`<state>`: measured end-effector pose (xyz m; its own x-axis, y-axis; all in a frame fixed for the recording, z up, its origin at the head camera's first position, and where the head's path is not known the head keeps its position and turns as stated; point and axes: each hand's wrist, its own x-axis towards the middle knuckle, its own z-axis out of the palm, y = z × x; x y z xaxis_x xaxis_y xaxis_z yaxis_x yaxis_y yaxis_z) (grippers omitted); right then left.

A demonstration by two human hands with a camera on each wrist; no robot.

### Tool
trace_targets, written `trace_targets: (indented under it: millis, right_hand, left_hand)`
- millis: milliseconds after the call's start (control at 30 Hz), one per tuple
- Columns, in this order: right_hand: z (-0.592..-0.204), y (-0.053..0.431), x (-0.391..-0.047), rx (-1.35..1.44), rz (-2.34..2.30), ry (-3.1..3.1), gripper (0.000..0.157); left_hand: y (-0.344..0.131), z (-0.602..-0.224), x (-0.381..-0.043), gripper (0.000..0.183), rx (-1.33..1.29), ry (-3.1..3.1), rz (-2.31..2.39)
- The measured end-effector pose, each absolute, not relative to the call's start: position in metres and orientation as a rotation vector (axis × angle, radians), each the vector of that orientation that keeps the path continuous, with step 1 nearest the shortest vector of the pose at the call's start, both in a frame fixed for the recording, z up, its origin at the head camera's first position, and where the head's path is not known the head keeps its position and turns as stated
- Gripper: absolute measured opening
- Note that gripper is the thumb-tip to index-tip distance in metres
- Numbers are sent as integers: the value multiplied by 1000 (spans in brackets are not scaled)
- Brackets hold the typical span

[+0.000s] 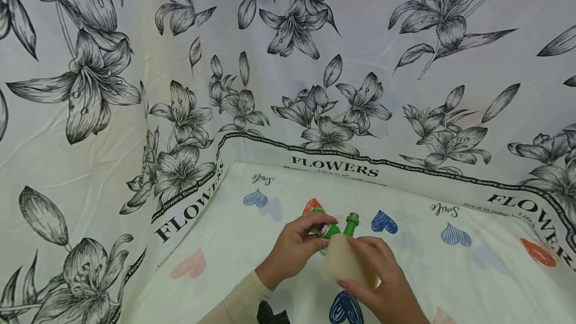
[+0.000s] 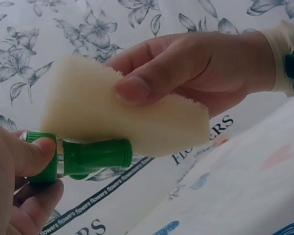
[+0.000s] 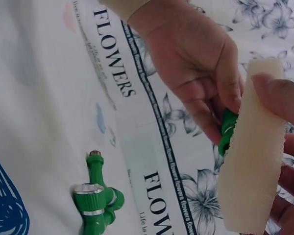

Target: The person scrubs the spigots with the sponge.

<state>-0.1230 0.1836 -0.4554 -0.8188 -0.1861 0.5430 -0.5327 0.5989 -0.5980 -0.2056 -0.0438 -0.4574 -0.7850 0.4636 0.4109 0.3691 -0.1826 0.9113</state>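
Note:
My left hand (image 1: 294, 244) pinches a green, ridged-collar pipe fitting (image 2: 95, 155) between thumb and fingers. A thick cream sponge (image 1: 344, 261) is in the grip of my right hand (image 1: 387, 276), thumb on one broad face and fingers behind. In the left wrist view the sponge's lower edge lies right along the fitting's tube. Seen from the right wrist, the sponge covers most of that fitting. A second green fitting (image 3: 95, 203), with silver bands, side branches and a brass-coloured tip, lies on the cloth near the hands.
The white cloth (image 1: 216, 264) under the hands has printed hearts and words. Behind it rises a flower-printed sheet (image 1: 297, 89), which also stands along the left side. A black strap piece (image 1: 272, 314) shows by the left sleeve.

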Motion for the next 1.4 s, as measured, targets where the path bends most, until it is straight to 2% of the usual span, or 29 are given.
trace_targets:
  millis: [633,933,1167,1400]
  right_hand:
    - [-471,216,-147,192,1060,-2435,82]
    - [-460,201,-134,368,1129,-2493,75]
    - [-456,191,-128,624,1150,-2418,83]
    - [-455,191,-129,642,1116,-2394,84]
  left_hand:
    - [-40,-463,-199,39,1034,1898,2110]
    - [-41,-462,-202,39,973,1939,2081]
    - [-41,-460,-203,39,957,1983,2088]
    - [-42,-460,-204,39,975,1967,2103]
